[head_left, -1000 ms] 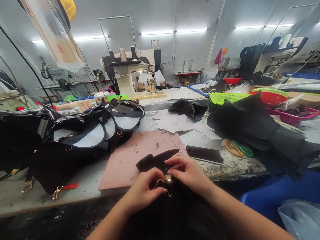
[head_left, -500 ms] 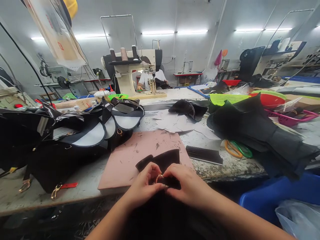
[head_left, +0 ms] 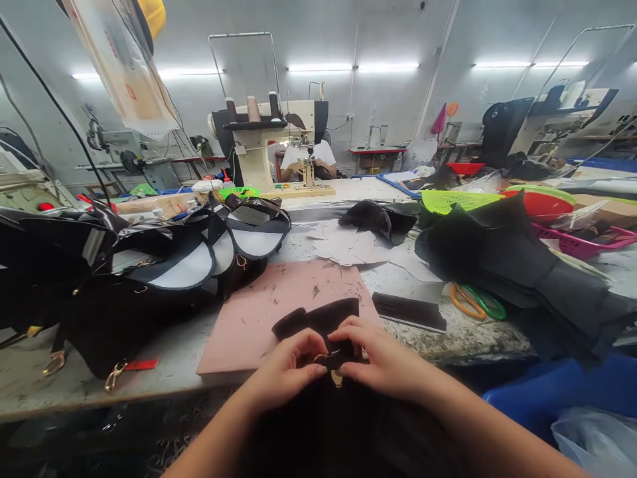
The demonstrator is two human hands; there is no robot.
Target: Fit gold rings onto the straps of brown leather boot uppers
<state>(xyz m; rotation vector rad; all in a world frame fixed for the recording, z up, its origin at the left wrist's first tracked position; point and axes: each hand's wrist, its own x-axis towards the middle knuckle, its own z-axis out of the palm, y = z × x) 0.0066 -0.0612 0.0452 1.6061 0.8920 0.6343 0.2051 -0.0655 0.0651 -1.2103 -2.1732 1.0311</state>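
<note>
Over the front edge of a pink board, my left hand is closed in a pinch on the end of a narrow black strap. A bit of gold metal shows at its fingertips. My right hand pinches the same strap from the other side, thumb below and fingers above. Just under the strap hangs a small gold metal fitting; what it joins is lost in the dark. Behind my hands a folded black piece rests on the board.
Black bag pieces with gold clasps crowd the left. To the right lie black strips, scissors with orange and green handles and a stack of black panels. A blue bin stands below. A person sits behind a sewing machine.
My right hand has shifted its grip onto the strap, which now shows between both hands. The gold ring has mostly gone behind my fingers, and a gold fitting has appeared below.
</note>
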